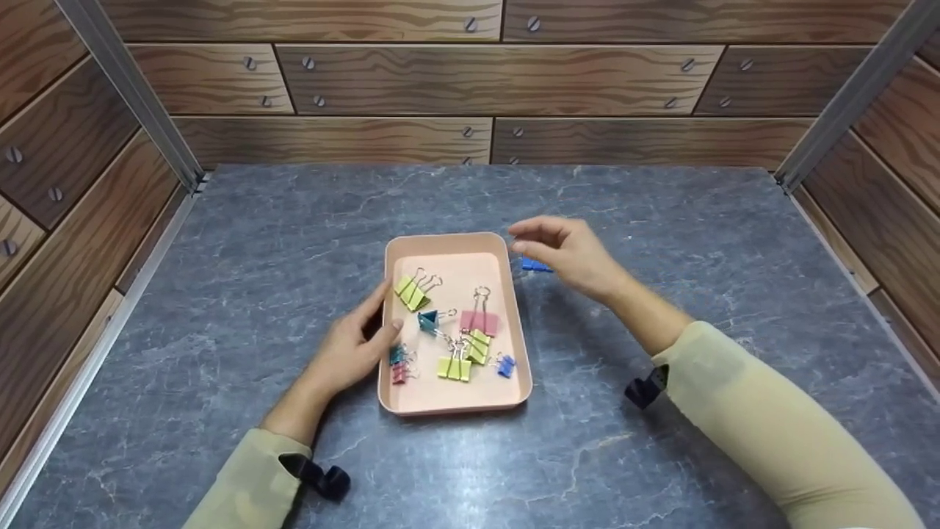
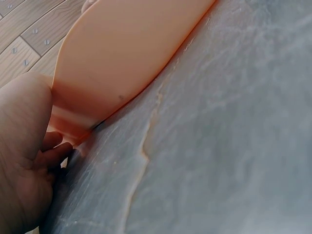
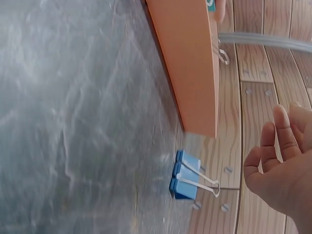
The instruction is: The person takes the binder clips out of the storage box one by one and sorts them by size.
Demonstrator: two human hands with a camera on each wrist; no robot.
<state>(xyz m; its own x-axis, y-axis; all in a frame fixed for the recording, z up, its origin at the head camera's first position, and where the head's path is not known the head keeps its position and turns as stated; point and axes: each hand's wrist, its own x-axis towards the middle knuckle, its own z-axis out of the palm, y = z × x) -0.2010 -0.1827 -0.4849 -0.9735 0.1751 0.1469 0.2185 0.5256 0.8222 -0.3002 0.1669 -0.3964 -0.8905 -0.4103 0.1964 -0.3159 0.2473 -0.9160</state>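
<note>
A shallow peach tray stands on the marbled table, with several binder clips lying in it. My left hand grips its left side, thumb over the rim and fingers along the outer wall. In the left wrist view the fingers curl near the tray's base. Beyond the tray's far right corner, a blue binder clip stands on the table with its wire handles out. My right hand hovers over that clip, fingers loosely bent and holding nothing; in the head view it partly hides the clip.
Inside the tray are yellow-green clips, a pink clip, a teal clip, a small red clip and a small blue clip. Wood-patterned walls with metal corner posts enclose the table.
</note>
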